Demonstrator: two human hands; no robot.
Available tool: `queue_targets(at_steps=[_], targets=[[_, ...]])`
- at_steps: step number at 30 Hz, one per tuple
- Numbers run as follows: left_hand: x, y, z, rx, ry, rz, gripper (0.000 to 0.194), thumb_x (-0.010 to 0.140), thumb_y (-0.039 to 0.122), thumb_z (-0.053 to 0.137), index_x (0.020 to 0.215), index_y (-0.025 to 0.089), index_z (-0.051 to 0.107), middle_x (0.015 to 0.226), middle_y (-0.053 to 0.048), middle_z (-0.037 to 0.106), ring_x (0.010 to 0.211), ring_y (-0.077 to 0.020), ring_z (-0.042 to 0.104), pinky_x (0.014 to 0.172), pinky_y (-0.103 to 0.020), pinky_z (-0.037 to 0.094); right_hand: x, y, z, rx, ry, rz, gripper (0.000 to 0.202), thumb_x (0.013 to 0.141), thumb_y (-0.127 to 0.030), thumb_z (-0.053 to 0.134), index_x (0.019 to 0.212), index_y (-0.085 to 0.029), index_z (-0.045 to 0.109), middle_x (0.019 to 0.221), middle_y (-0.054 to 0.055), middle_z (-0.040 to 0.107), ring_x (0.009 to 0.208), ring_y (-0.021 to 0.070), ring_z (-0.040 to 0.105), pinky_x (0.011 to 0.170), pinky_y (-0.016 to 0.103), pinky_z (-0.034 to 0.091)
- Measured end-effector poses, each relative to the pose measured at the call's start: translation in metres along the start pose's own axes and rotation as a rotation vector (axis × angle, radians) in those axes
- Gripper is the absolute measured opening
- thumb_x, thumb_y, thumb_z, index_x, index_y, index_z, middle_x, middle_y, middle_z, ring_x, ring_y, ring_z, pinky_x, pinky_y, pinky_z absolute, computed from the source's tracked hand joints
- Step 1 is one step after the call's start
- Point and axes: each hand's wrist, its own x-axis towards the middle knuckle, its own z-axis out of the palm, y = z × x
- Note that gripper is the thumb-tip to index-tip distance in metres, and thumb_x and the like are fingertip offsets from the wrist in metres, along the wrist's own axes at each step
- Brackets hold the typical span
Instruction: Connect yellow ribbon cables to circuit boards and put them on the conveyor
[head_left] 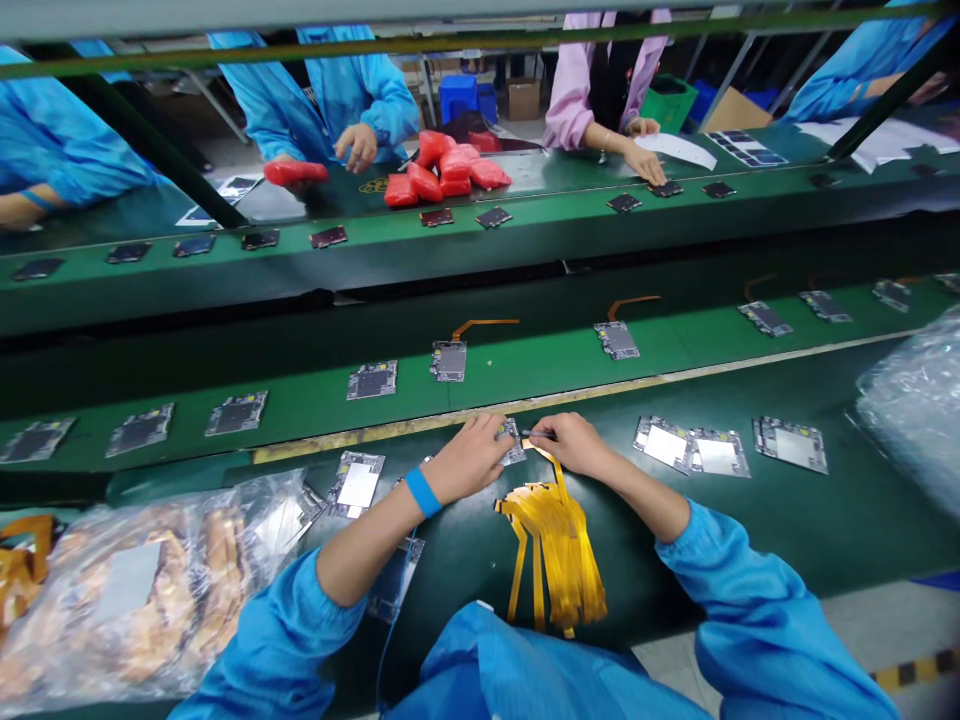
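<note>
Both forearms angle inward from rumpled blue sleeves [757,590] and meet at a small circuit board [514,440], which sits on the dark green worktop [667,530] between the fingertips; the left hand [477,455], palm down, has its fingers bent over the board's nine o'clock side, though whether they pinch it or merely press it I cannot tell; the right hand [576,445], at three o'clock, has thumb and fingers closed on a slim dark tool [540,434], its tip by the board; a smooth blue band [423,492] circles the left wrist; at five o'clock lies a fanned heap of flat, glossy amber ribbon cables [559,555], one strip rising to the right fingertips; toward three o'clock rest more boards, such as one bearing a pale rectangular plate [718,455], and beyond them crinkled clear plastic [915,395]; between eight and nine o'clock slumps a wrinkled transparent bag [202,660] with copper-toned contents; at twelve o'clock runs a smooth green belt [532,365], carrying spaced, notched boards, some trailing thin bent orange strips.
</note>
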Motion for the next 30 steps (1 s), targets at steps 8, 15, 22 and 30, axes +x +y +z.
queue_targets(at_steps=[8,15,22,30], targets=[[0.0,0.001,-0.002,0.031,-0.015,0.006,0.02,0.097,0.022,0.061,0.115,0.016,0.065,0.128,-0.018,0.054,0.119,-0.0338,0.051,0.1,-0.047,0.045,0.006,-0.004,-0.006,-0.002,-0.039,-0.038,0.019,0.093,-0.029,0.065,0.095,-0.022,0.083,0.085,0.003,0.079,0.074,0.0167,0.065,0.063,0.025,0.034],[0.0,0.002,-0.002,0.025,-0.005,0.014,0.026,0.099,0.021,0.058,0.124,0.02,0.065,0.126,-0.017,0.055,0.118,-0.0328,0.051,0.1,-0.047,0.045,0.011,-0.012,-0.011,-0.052,-0.067,-0.029,0.016,0.092,-0.025,0.067,0.088,-0.022,0.082,0.081,0.003,0.077,0.074,0.0169,0.065,0.062,0.025,0.033],[0.0,0.006,-0.002,0.068,-0.002,0.03,0.032,0.101,0.021,0.054,0.131,0.023,0.065,0.124,-0.016,0.055,0.116,-0.0322,0.052,0.098,-0.046,0.045,0.009,-0.01,-0.009,-0.041,-0.057,-0.026,0.018,0.093,-0.025,0.065,0.092,-0.022,0.082,0.082,0.004,0.078,0.074,0.0178,0.066,0.062,0.025,0.034],[0.001,0.01,-0.003,0.127,-0.022,0.029,0.039,0.104,0.024,0.048,0.14,0.026,0.062,0.125,-0.017,0.055,0.114,-0.0318,0.051,0.094,-0.044,0.042,0.008,-0.011,-0.008,-0.046,-0.076,-0.022,0.017,0.093,-0.025,0.066,0.093,-0.022,0.082,0.085,0.004,0.079,0.078,0.0185,0.068,0.066,0.025,0.038]])
